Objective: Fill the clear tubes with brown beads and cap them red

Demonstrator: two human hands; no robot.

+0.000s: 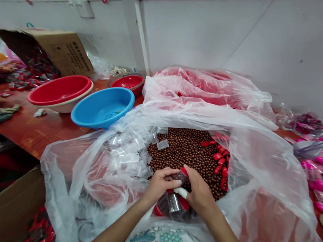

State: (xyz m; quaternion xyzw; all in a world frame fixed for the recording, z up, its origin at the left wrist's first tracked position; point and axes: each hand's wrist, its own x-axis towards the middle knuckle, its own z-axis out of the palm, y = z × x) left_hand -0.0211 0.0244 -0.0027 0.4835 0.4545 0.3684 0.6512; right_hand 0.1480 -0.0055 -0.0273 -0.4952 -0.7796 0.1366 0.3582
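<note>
Left hand (157, 184) and right hand (200, 191) close around small red-topped container (183, 177), fingers partly curled, low by brown beads (182, 144), likely so spills fall back. Clear plastic tubes (126, 160) left, red plastic pieces (221, 161) right, apparently within easy reach.

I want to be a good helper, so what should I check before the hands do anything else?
1. Left hand and right hand both on the small red-ended container: ok.
2. Container shut tight: cannot tell, fingers cover part of it.
3. Brown beads right by the hands: ok.
4. Clear plastic pieces all off the beads: not ok, some lie on them.
5. Red pieces all off the beads: not ok.
6. White wrap on a right finger: ok.
</note>
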